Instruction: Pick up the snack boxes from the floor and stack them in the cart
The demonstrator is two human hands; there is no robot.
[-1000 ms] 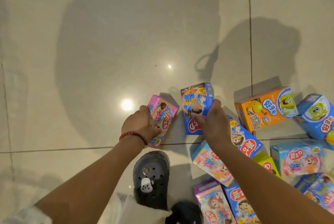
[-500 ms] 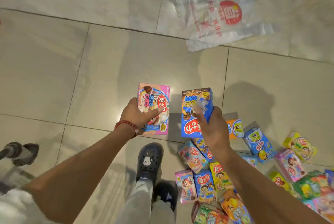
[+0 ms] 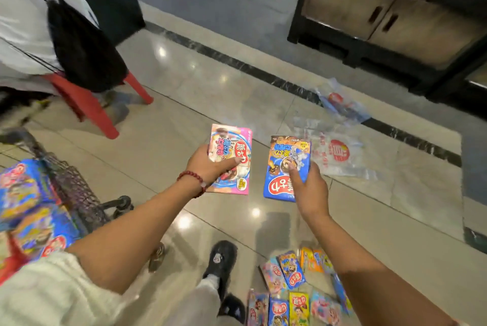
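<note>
Now, step in hand: carrying two snack boxes from the floor pile over to the cart, as I judge it.
How to do it well: swing both boxes left over the wire side of the cart (image 3: 76, 194), keep them flat-faced, and set each squarely on the boxes in the cart (image 3: 29, 209) so the stack stays level; letting go of one at a time would likely avoid a slip.
Left hand (image 3: 208, 165): fingers curled round the left edge of the pink box (image 3: 234, 159), thumb pressed across its front; the box is upright, clear of the floor.
Right hand (image 3: 308, 183): thumb on the front of the blue box (image 3: 284, 167), fingers wrapped behind its right edge; also held in the air.
Spacing: the two held boxes are side by side, apart, not touching.
Remaining boxes (image 3: 297, 288): many lie scattered on the floor (image 3: 184, 94) by the person's black shoe (image 3: 220, 260), lower right.
Cart: at the left edge, blurred, already holding several boxes.
Risk: thin one-handed grips could let a box twist on release.
</note>
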